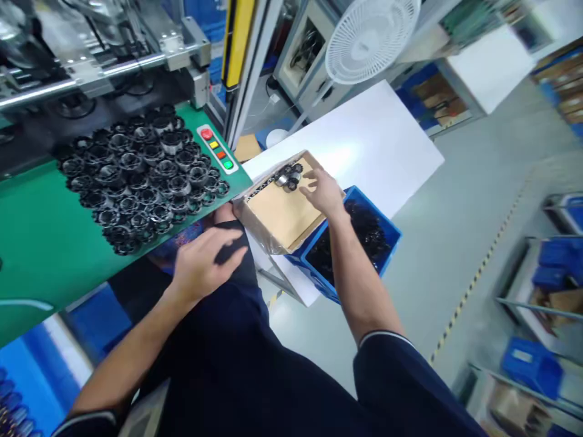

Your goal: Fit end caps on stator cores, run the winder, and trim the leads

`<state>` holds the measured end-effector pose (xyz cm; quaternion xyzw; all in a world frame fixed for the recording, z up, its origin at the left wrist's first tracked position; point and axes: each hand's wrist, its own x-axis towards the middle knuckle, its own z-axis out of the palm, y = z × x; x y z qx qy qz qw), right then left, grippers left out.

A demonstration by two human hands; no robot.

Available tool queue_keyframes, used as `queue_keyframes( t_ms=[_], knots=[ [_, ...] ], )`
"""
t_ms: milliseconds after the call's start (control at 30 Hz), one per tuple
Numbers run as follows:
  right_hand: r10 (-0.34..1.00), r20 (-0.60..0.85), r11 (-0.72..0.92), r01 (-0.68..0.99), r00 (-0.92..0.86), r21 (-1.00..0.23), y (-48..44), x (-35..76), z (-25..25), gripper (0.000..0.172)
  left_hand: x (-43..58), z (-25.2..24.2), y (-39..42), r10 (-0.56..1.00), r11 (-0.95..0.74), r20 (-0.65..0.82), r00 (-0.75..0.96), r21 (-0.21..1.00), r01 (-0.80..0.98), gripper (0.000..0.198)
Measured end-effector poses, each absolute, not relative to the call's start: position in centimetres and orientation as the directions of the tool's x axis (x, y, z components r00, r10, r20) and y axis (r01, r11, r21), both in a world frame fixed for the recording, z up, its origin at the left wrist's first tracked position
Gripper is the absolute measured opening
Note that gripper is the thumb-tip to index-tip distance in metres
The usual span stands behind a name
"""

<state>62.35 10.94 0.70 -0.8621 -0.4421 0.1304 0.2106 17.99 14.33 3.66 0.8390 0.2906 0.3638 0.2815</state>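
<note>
My right hand (324,193) is over an open cardboard box (268,229), fingers apart. Just beyond its fingertips, a few small black and silver ring-shaped parts (289,176) lie on the box's brown cardboard sheet (291,212). I cannot tell whether the fingertips touch them. More rings show in a row along the box's far left edge. My left hand (204,262) hangs in front of the green worktop's edge with thumb and fingers spread, nothing in it. Near it, many black toothed rings (146,176) stand packed together on the green worktop (31,243).
A blue crate (392,237) of black parts stands beside the box, by a white table (364,133). A panel of coloured buttons (217,149) sits at the worktop's corner. Machinery (91,54) borders the back left. A white fan (371,39) stands behind the table.
</note>
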Motion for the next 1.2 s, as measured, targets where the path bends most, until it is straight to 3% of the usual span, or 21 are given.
queue_keyframes(
  t_ms=[100, 333, 533, 633, 733, 833, 967, 1033, 1200],
  knots=[
    [0.803, -0.027, -0.513, 0.666, 0.596, -0.541, 11.8, 64.1, -3.8, 0.051, 30.1, 4.0, 15.9, 0.67, -0.508, 0.005, 0.743, 0.733, 0.453, 0.039],
    [0.711, -0.128, -0.593, 0.492, 0.691, -0.638, 14.0, 65.7, -9.6, 0.05, 46.3, -1.3, 20.5, 0.722, -0.486, -0.206, 0.66, 0.528, 0.696, 0.042],
    [0.721, -0.117, -0.542, 0.451, 0.683, -0.709, 12.9, 66.2, -10.8, 0.038, 47.5, -3.1, 21.4, 0.736, -0.521, -0.218, 0.641, 0.421, 0.743, 0.039],
    [0.748, -0.084, -0.503, 0.48, 0.658, -0.718, 11.8, 66.4, -10.5, 0.024, 47.7, -2.7, 21.7, 0.692, -0.589, -0.205, 0.692, 0.394, 0.705, 0.031],
    [0.797, -0.06, -0.464, 0.545, 0.601, -0.699, 10.7, 66.7, -9.7, 0.024, 48.1, -2.3, 22.1, 0.627, -0.659, -0.196, 0.754, 0.383, 0.647, 0.027],
    [0.866, -0.02, -0.391, 0.651, 0.5, -0.651, 10.0, 67.0, -8.4, 0.021, 48.0, -2.2, 22.3, 0.589, -0.694, -0.181, 0.788, 0.386, 0.607, 0.032],
    [0.962, 0.034, -0.206, 0.802, 0.272, -0.561, 10.8, 67.1, -6.9, 0.052, 44.8, -2.3, 20.5, 0.6, -0.694, -0.12, 0.791, 0.415, 0.589, 0.043],
    [0.987, 0.012, -0.13, 0.85, 0.158, -0.51, 12.0, 67.1, -6.6, 0.058, 41.4, -2.7, 18.2, 0.601, -0.69, -0.076, 0.796, 0.453, 0.564, 0.037],
    [0.994, -0.104, -0.071, 0.938, 0.038, -0.34, 14.7, 67.3, -5.9, 0.043, 29.2, -4.9, 11.5, 0.644, -0.634, 0.029, 0.765, 0.58, 0.512, 0.014]
  ],
)
